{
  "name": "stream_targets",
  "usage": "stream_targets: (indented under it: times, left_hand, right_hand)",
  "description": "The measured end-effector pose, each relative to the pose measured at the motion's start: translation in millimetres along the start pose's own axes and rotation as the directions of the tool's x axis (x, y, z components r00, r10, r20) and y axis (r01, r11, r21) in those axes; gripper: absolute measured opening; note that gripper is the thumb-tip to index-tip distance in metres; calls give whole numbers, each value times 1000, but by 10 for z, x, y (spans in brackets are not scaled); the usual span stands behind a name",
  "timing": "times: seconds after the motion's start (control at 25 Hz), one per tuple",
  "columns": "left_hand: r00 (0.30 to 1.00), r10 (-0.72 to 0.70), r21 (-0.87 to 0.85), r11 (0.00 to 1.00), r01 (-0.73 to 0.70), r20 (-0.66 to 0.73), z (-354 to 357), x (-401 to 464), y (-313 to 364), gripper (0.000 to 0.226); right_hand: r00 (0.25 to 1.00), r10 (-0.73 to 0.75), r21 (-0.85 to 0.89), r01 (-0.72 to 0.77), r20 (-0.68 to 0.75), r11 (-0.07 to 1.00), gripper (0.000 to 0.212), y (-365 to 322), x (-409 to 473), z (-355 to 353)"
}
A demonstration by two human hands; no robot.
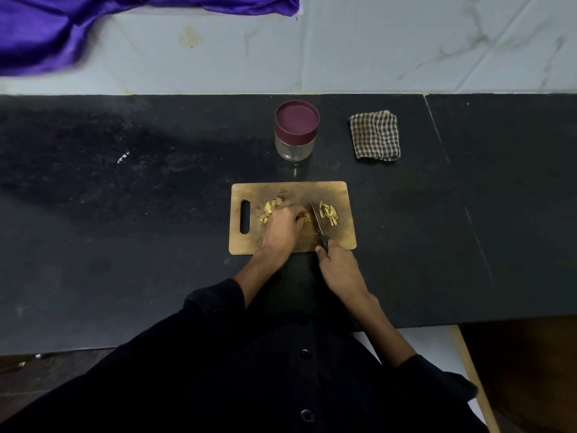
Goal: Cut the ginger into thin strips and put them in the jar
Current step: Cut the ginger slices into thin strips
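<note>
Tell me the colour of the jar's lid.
Maroon lid, seen in the head view.

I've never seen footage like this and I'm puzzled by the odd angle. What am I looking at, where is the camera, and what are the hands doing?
There is no machine: the one picture comes from a camera worn on a person's head, looking down at their bare hands. On the black stone counter lies a wooden cutting board. The left hand steadies pale ginger pieces; the right hand holds a black-handled knife. Cut ginger strips lie beside the blade. Behind stand a glass jar with a maroon lid, still closed, and a folded checked cloth.
</note>
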State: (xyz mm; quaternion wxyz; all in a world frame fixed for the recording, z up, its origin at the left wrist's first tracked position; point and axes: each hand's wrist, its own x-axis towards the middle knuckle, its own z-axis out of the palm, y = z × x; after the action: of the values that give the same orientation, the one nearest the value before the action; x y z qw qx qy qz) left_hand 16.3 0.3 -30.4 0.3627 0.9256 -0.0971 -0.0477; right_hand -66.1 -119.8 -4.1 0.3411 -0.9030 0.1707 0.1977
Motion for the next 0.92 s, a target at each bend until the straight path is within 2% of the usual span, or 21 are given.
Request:
stream_targets:
  times: [0.48, 0.92]
  left_hand:
    - [999, 38, 86, 996, -38, 5, 31, -18, 1, 20]
    - [1000, 7, 130, 991, -11, 25, 51, -4, 11, 20]
  right_hand:
    - [1000, 1, -68, 0, 20, 998, 25, -102, 106, 39]
    - [999, 22, -118, -17, 41, 993, 24, -29, -8, 82]
